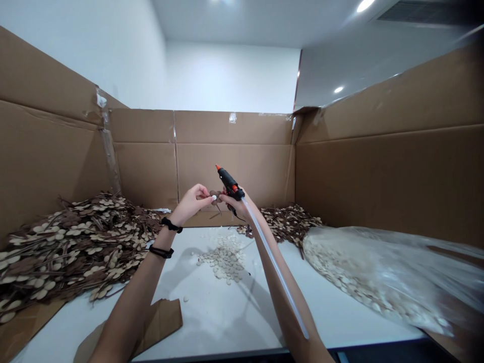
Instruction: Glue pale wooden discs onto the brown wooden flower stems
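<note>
My right hand [237, 202] is closed round a black glue gun [228, 180] with an orange tip pointing up and to the left; a long clear glue stick [275, 267] trails back along my forearm. My left hand [192, 200] pinches a small pale disc against a small brown wooden flower piece [215, 196] held between both hands. Both hands are raised above a white table [223, 312], over a loose heap of pale wooden discs [226, 258].
A big pile of finished brown stems with pale discs [71, 242] fills the left side. A smaller brown pile [289, 222] lies at the back right. A clear plastic bag of discs [378, 275] lies on the right. Cardboard walls [234, 151] surround the table; a cardboard scrap [161, 320] lies near the front.
</note>
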Demonstrator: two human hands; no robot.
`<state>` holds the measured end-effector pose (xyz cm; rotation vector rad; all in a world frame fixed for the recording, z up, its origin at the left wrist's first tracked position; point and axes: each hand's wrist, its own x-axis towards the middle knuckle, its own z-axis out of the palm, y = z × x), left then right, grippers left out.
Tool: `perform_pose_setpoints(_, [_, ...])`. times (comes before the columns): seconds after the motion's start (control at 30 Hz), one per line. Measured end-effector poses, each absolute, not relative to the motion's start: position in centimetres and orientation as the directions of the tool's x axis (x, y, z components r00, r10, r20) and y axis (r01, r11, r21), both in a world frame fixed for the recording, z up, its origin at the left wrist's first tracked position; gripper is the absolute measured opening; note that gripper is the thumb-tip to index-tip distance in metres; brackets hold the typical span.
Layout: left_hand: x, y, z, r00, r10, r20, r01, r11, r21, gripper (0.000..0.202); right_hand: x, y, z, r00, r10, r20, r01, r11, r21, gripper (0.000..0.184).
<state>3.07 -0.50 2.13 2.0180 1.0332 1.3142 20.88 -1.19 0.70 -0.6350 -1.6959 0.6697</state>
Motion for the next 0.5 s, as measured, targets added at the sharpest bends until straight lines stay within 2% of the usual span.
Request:
perform_pose_setpoints(0.23, [2.7, -1.1, 2.7, 0.282, 0.851, 0.443, 0.275, -0.514, 0.812, 0.035, 21.3, -0.7, 0.6, -0.247, 0.695, 0.675, 0.09, 0.71, -0.698, 0.036])
perform_pose_setpoints(0.5, [3.5, -0.4, 2.2, 0.39, 0.786, 0.48, 0.273, -0.597, 0.755, 0.029, 21.5, 0.5, 0.9, -0.306, 0.679, 0.667, 0.127, 0.724, -0.678, 0.031])
